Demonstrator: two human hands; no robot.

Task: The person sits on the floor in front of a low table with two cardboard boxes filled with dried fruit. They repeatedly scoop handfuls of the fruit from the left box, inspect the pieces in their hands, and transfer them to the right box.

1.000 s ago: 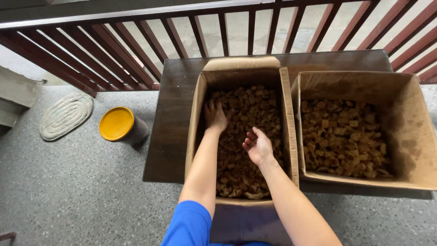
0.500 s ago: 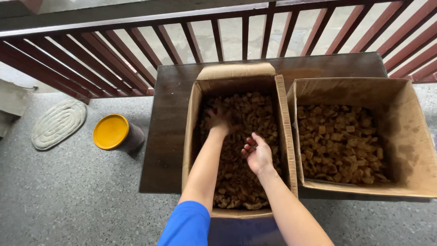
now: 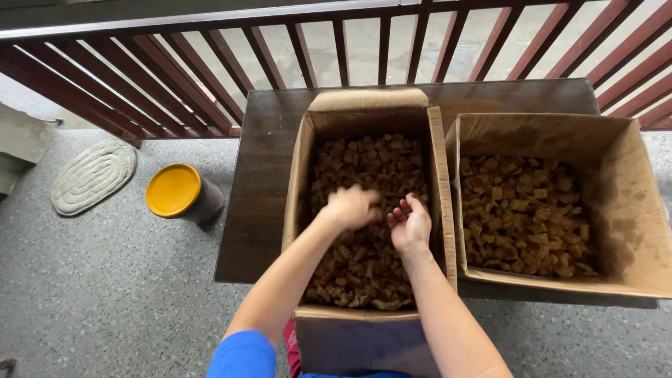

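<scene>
The left hand (image 3: pixel 352 207), earlier spread at the far end of the left cardboard box (image 3: pixel 369 112), is now drawn back, loosely closed and blurred, beside the cupped, open right hand (image 3: pixel 409 222). Both are held together over the brown chunks (image 3: pixel 364 259); whether chunks are gripped cannot be told. A gathering stroke is suggested.

1. One view only, worn on the person's head, looking steeply down and forward.
2. It sits close above the bench (image 3: pixel 266 210), both forearms entering from the bottom edge.
3. Facing the railing (image 3: pixel 210 63), floor at left.
</scene>
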